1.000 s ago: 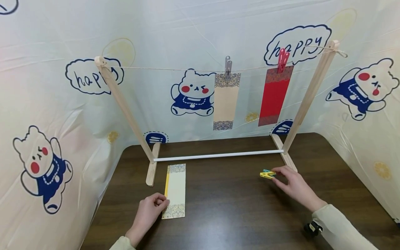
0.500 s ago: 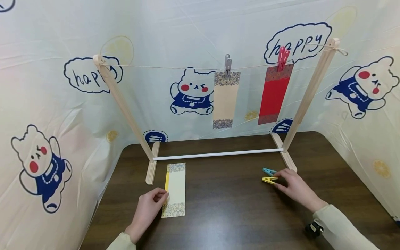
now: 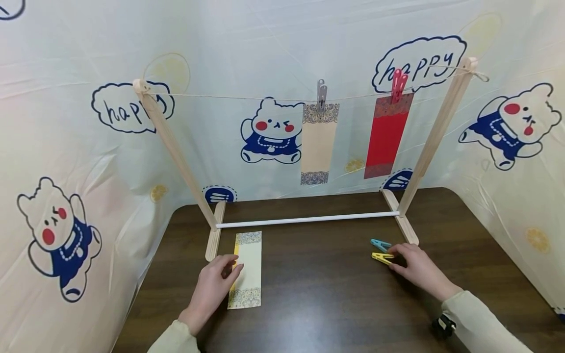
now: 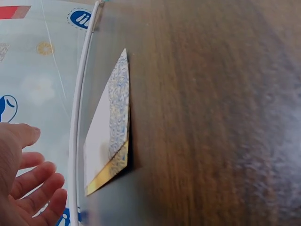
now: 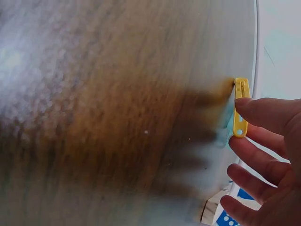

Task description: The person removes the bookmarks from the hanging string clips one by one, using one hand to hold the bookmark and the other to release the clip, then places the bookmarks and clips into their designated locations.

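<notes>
In the head view my right hand [image 3: 419, 272] pinches a yellow clothespin [image 3: 381, 258] between thumb and fingers, just over the table. A blue clothespin [image 3: 379, 244] lies right behind it, close to the fingertips. In the right wrist view the thumb presses on the yellow clothespin [image 5: 240, 127]. On the left, a pale paper card [image 3: 250, 264] with patterned ends lies flat, and a yellow strip [image 3: 236, 250] shows along its left edge. My left hand [image 3: 213, 287] is over that edge, fingers loosely bent and holding nothing; the left wrist view shows it apart from the card [image 4: 106, 127].
A wooden frame [image 3: 432, 137] with a white bottom rod [image 3: 309, 219] carries a string [image 3: 212, 96]. On it hang a beige card [image 3: 319, 144] with a grey clothespin [image 3: 321, 95] and a red card [image 3: 388, 137] with a red clothespin [image 3: 399, 86]. A printed curtain stands behind the table [image 3: 322, 284].
The yellow and blue clothespins, close together before, now lie apart. My left fingers have left the card's edge, shifted slightly up and spread a little.
</notes>
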Available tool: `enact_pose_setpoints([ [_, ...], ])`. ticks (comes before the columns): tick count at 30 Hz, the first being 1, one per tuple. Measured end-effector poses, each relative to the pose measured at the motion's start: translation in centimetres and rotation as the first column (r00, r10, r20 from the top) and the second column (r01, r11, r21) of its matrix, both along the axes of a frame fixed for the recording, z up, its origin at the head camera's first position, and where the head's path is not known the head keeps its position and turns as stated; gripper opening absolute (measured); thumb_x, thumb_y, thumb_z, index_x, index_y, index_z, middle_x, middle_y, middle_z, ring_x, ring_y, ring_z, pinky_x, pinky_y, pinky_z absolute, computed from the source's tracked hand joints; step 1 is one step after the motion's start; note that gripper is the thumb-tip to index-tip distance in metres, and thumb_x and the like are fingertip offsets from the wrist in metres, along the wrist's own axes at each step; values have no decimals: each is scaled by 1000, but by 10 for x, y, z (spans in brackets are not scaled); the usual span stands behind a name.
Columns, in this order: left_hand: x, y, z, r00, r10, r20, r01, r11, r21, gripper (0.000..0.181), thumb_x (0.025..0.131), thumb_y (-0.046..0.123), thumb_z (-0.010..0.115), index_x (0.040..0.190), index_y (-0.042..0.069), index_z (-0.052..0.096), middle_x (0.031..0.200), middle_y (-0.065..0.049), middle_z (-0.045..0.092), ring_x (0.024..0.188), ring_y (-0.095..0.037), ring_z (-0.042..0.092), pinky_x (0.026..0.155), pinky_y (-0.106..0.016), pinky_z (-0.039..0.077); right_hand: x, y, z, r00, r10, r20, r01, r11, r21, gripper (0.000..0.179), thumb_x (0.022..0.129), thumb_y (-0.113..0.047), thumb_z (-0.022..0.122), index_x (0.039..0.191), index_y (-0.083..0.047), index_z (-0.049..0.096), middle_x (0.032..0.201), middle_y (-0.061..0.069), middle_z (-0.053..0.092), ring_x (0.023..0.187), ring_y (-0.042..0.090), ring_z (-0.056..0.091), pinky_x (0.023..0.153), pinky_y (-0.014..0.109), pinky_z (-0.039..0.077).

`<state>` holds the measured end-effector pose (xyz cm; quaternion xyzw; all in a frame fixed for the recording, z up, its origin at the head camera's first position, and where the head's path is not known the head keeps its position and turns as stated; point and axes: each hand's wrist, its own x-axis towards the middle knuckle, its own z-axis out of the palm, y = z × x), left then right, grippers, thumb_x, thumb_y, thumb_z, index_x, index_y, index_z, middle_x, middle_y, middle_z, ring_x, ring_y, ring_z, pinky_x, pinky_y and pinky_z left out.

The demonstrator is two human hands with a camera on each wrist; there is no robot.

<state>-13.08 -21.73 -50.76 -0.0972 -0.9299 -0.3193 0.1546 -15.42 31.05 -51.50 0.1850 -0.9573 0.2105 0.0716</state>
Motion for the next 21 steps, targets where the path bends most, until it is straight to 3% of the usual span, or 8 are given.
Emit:
enact_pose_setpoints([
  [12, -3, 6, 6, 1000, -2, 16, 3, 1000, -20, 20, 90, 14, 83, 106, 4, 76, 97, -10, 72, 83, -23, 68, 69, -34, 57, -1, 0, -1, 1000, 14, 1, -14, 1000, 2, 24, 83, -12, 87, 102, -8, 72, 97, 2, 71, 92, 25, 67, 84, 51, 56],
  [21, -6, 11, 11, 999, 12, 47, -12, 1000, -11, 22, 93, 17, 81, 110, 4, 76, 99, -9, 72, 84, -25, 68, 70, -33, 57, -3, -8, 19, 997, -15, 75, 17, 1000, -20, 21, 92, -16, 80, 108, -5, 72, 106, 9, 71, 97, 27, 67, 88, 54, 57],
])
